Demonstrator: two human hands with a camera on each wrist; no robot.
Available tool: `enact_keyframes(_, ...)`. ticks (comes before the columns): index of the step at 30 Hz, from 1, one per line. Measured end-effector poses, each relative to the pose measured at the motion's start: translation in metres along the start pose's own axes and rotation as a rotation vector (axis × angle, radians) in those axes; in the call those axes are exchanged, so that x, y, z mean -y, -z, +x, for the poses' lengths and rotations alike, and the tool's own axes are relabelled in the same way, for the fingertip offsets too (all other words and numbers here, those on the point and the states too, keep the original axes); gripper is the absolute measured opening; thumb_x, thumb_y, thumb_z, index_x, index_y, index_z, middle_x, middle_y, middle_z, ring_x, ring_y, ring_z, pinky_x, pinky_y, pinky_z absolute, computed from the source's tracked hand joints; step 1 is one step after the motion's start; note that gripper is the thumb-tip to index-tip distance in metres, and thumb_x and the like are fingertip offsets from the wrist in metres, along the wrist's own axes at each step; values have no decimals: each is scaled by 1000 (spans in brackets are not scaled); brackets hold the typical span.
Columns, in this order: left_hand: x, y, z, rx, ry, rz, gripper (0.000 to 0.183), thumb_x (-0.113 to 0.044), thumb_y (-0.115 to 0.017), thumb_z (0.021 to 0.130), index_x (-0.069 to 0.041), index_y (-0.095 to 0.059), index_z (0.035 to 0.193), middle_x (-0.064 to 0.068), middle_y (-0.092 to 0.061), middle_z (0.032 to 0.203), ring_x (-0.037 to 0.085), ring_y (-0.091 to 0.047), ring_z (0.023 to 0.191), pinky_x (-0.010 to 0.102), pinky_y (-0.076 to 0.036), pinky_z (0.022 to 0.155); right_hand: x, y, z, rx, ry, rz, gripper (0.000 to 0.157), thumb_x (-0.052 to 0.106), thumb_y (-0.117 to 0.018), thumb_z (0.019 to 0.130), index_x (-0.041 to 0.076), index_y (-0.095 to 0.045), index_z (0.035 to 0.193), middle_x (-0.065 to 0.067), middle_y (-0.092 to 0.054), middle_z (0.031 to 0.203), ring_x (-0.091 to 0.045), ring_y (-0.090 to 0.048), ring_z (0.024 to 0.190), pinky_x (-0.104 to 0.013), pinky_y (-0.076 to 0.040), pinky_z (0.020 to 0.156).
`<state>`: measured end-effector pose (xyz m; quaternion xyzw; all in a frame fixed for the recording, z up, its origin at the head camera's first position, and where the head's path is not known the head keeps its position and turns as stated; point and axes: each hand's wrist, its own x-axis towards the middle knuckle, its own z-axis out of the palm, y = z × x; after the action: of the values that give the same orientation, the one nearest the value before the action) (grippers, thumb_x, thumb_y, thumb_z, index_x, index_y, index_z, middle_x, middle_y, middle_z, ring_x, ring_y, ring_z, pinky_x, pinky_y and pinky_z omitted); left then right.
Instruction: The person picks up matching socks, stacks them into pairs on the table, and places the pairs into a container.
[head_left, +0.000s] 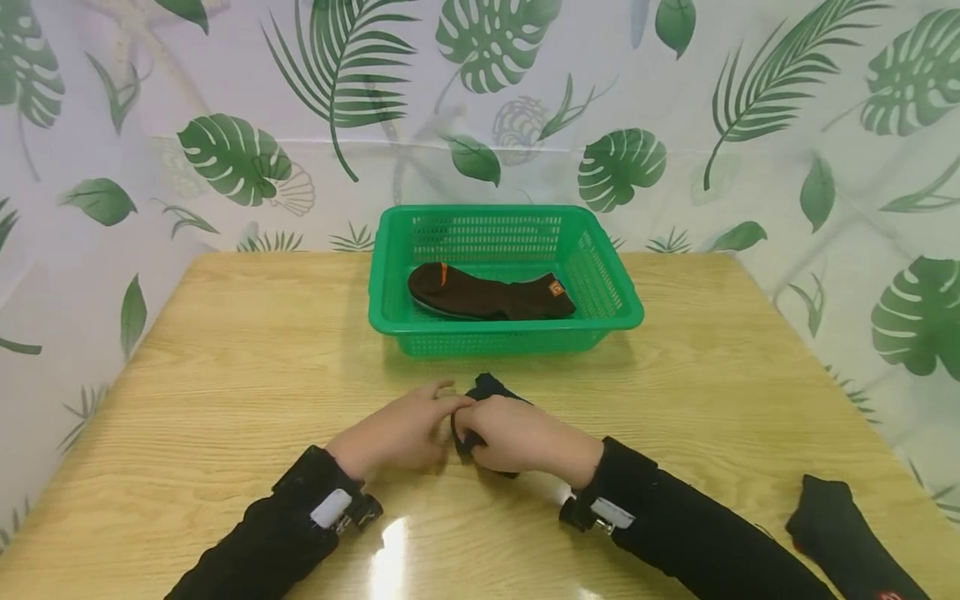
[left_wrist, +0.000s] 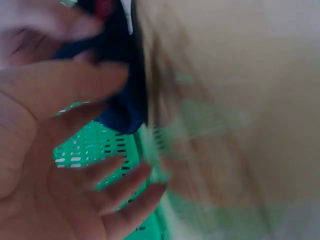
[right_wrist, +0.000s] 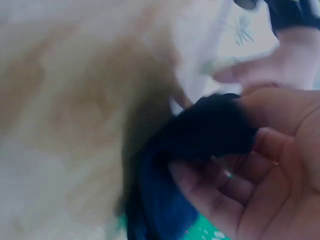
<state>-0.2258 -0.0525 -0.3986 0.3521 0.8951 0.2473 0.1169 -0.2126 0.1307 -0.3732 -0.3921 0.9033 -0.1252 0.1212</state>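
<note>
A dark navy sock (head_left: 489, 387) lies bunched on the table in front of the basket. My right hand (head_left: 517, 437) pinches it between thumb and fingers; in the right wrist view the folded fabric (right_wrist: 210, 127) hangs from that grip. My left hand (head_left: 397, 429) is beside it on the left, its forefinger reaching to the right hand's fingers. Seen from the left wrist, this hand (left_wrist: 55, 150) has its fingers spread and loose, with the thumb up against the sock (left_wrist: 132, 95). Whether the thumb presses the fabric is blurred.
Behind the hands stands a green perforated basket (head_left: 510, 327) with dark brown socks (head_left: 480, 293) lying inside it. Another dark sock (head_left: 843, 533) with red marks lies at the table's right front, beside the right sleeve. A leaf-patterned cloth (head_left: 465, 158) backs the wooden table (head_left: 262, 358).
</note>
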Motion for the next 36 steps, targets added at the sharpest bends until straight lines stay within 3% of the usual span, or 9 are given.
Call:
enact_keyframes(4,2,-1,4,-30,38,-69,68,-24,-79,69,-18,-54,133,28,-30,149,45,-32,132,56,-36,104,-7,22,-7,-117,32,179,9,8,-59,81,13,-59,89,1,-58,76,-11,-46,63,-26,-41,60)
enact_keyframes(10,11,4,6,-102,-35,-353,39,-15,-70,81,-12,-61,119,11,-62,124,24,-55,116,43,-45,99,-13,59,-27,-273,23,687,7,4,-59,87,5,-56,93,-2,-56,76,-13,-50,66,-27,-43,60)
enact_keyframes(13,16,10,1,-101,-2,-536,25,-9,-62,87,-4,-57,111,13,-68,105,20,-62,98,38,-50,84,-25,64,-38,-329,-65,969,8,2,-57,89,4,-52,96,3,-50,70,-10,-47,60,-24,-42,56)
enact_keyframes(16,19,16,-4,-128,87,-604,23,-10,-58,91,-2,-52,112,16,-65,94,20,-59,82,34,-48,71,-45,58,-42,-355,-223,1079,9,3,-54,91,3,-50,98,4,-50,71,-8,-52,62,-22,-48,58)
enact_keyframes(19,23,18,-6,-186,194,-526,30,-12,-57,92,-2,-50,119,18,-64,97,24,-60,83,36,-50,71,-64,43,-40,-291,-388,918,18,9,-54,93,0,-51,108,-8,-59,89,-18,-63,81,-33,-57,71)
enact_keyframes(24,12,13,-11,-208,190,-160,46,-16,-62,88,3,-49,127,23,-58,125,37,-56,112,48,-48,93,-67,22,-38,-147,-426,278,52,22,-59,91,-4,-44,133,-26,-54,130,-38,-55,115,-50,-49,93)
enact_keyframes(28,-10,8,-25,-8,99,111,63,-30,-62,89,7,-43,135,28,-43,141,42,-38,130,51,-36,107,-49,14,-37,-28,-255,17,65,30,-61,90,-3,-36,141,-24,-43,144,-36,-43,129,-51,-41,103)
enact_keyframes(32,-20,1,-38,277,87,195,82,-51,-56,88,3,-30,144,29,-21,153,46,-16,139,54,-26,112,-35,6,-37,238,-126,-47,74,42,-52,94,-1,-23,147,-21,-20,156,-33,-21,141,-48,-28,113)
enact_keyframes(36,-11,1,-46,401,69,206,91,-60,-54,84,-5,-21,149,24,-9,157,40,-3,143,54,-19,114,-31,2,-39,397,-133,-125,87,56,-48,90,-2,-16,148,-22,-6,158,-34,-6,144,-48,-17,117)
